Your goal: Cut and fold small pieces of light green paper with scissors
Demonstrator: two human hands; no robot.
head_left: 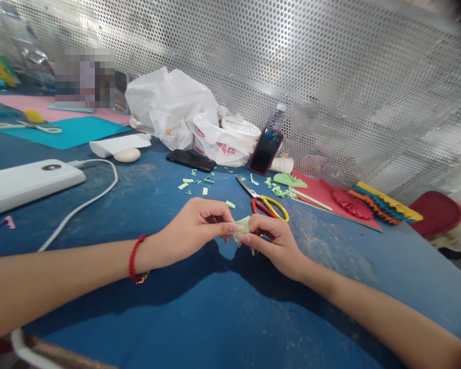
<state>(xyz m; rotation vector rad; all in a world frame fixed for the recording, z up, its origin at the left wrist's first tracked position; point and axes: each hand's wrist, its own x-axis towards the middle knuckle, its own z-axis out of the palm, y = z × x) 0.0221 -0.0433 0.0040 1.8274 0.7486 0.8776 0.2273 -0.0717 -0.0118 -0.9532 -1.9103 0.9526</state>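
Between my two hands is a small piece of light green paper [243, 227], held above the blue table. My left hand [194, 225], with a red cord bracelet at the wrist, pinches its left edge between thumb and fingers. From the other side, my right hand [274, 241] grips it with thumb and bent fingers. Just behind the hands lie scissors [259, 197] with one red and one yellow handle, blades pointing away to the left. Green paper scraps [205, 191] are scattered beyond my left hand, and more cut green bits [280, 190] lie past the scissors.
A black phone [191, 160] lies flat; another phone [266, 150] leans upright beside white plastic bags [176, 110]. On the left are a white power bank [30, 182] with its cable and a blue paper sheet [75, 131]. Folded colored paper [388, 202] is at right, before a perforated metal wall.
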